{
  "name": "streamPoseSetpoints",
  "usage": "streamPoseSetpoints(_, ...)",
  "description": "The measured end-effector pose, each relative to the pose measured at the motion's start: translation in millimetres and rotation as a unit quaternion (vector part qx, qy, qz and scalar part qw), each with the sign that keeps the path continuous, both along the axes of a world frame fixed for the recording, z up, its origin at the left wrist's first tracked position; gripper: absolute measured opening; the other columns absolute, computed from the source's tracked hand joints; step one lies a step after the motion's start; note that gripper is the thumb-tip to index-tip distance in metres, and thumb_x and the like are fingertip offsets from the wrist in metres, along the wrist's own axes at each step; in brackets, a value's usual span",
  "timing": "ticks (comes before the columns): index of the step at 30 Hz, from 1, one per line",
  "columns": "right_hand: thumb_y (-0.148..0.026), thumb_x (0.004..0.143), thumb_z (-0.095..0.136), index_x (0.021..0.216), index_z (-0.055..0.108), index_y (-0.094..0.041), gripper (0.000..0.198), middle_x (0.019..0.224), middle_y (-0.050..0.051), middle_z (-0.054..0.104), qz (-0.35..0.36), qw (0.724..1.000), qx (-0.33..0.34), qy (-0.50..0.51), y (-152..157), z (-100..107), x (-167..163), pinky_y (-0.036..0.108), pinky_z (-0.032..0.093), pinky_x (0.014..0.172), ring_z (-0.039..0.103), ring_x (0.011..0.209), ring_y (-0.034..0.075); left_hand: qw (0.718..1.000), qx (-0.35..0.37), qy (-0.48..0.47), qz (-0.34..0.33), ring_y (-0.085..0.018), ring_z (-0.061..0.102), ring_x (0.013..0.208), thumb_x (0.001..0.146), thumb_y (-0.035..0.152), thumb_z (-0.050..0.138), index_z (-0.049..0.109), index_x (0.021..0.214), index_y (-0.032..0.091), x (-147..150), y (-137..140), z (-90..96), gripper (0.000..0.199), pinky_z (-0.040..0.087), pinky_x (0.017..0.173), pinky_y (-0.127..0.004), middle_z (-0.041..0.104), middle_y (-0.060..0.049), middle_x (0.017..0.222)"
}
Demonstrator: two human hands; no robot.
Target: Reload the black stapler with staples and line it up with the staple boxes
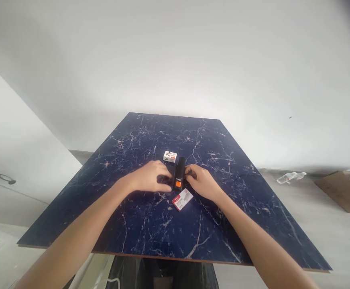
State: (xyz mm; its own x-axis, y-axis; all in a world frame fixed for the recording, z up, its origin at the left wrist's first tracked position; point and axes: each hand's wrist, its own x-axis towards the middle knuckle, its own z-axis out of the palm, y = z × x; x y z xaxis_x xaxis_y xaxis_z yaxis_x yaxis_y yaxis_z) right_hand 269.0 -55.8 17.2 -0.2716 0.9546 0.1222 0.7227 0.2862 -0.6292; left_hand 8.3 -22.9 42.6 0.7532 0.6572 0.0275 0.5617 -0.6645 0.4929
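Note:
A black stapler (180, 170) with an orange patch at its near end lies lengthwise between my hands on the dark blue marbled table. To its left is my left hand (152, 176), thumb and fingers apart, the tips just short of the stapler's side. My right hand (202, 181) has its fingers curled, with the tips against the stapler's right side. Whether they pinch anything small is hidden. A small white box (169, 156) with a printed picture stands beyond my left fingers. Nearer to me lies a flat red-and-white staple box (182, 199), set at an angle by the stapler's near end.
The table (163, 237) reaches to a pale wall behind. On the floor at right are a clear plastic bottle (289, 177) and an open cardboard box (340, 192). A white cabinet with a dark handle (1, 176) stands at left.

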Motion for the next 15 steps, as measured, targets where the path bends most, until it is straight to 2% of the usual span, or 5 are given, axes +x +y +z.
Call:
streamPoseSetpoints(3,-0.031,0.092,0.057,0.089,0.062,-0.024,0.009,0.086,0.002,0.072,0.050,0.996,-0.045,-0.065,-6.6,11.8,11.1,0.027,0.041,0.062,0.065,0.073,0.018,0.994,-0.024,0.018,0.104,-0.030,0.059,0.117,0.084,0.066,0.064,0.066,0.131,0.032,-25.9,14.6,7.4,0.058,0.047,0.093,-0.040,0.065,-0.007,0.132)
streamPoseSetpoints(5,-0.044,0.092,0.061,0.090,0.064,-0.024,0.020,0.086,0.003,0.073,0.119,0.984,-0.102,-0.089,-13.9,18.6,15.5,0.027,0.040,0.058,0.065,0.070,0.019,0.990,-0.071,0.053,0.111,-0.028,0.063,0.111,0.079,0.068,0.067,0.064,0.133,0.033,-38.7,20.6,9.9,0.065,0.049,0.085,-0.034,0.064,-0.007,0.132)
streamPoseSetpoints(7,-0.055,0.088,0.065,0.088,0.066,-0.025,0.030,0.082,0.004,0.073,0.150,0.975,-0.120,-0.113,-22.1,21.9,13.3,0.028,0.038,0.055,0.064,0.065,0.020,0.988,-0.092,0.083,0.096,-0.027,0.065,0.105,0.072,0.068,0.073,0.063,0.134,0.034,-41.5,21.0,9.4,0.071,0.049,0.079,-0.030,0.063,-0.006,0.130)
streamPoseSetpoints(12,-0.076,0.075,0.068,0.082,0.067,-0.024,0.053,0.074,0.006,0.070,0.111,0.978,-0.030,-0.173,-35.1,19.5,-9.7,0.031,0.036,0.057,0.063,0.063,0.024,0.991,-0.072,0.087,0.077,-0.028,0.064,0.107,0.068,0.059,0.078,0.057,0.141,0.038,-20.4,9.0,1.0,0.078,0.049,0.076,-0.030,0.061,-0.006,0.129)
streamPoseSetpoints(15,-0.080,0.069,0.069,0.079,0.066,-0.023,0.058,0.071,0.007,0.069,0.095,0.976,-0.014,-0.195,-38.6,19.1,-17.7,0.032,0.036,0.058,0.062,0.060,0.024,0.993,-0.052,0.061,0.081,-0.033,0.060,0.117,0.070,0.053,0.078,0.048,0.149,0.040,-9.2,3.6,-5.3,0.085,0.050,0.079,-0.033,0.056,-0.008,0.140)
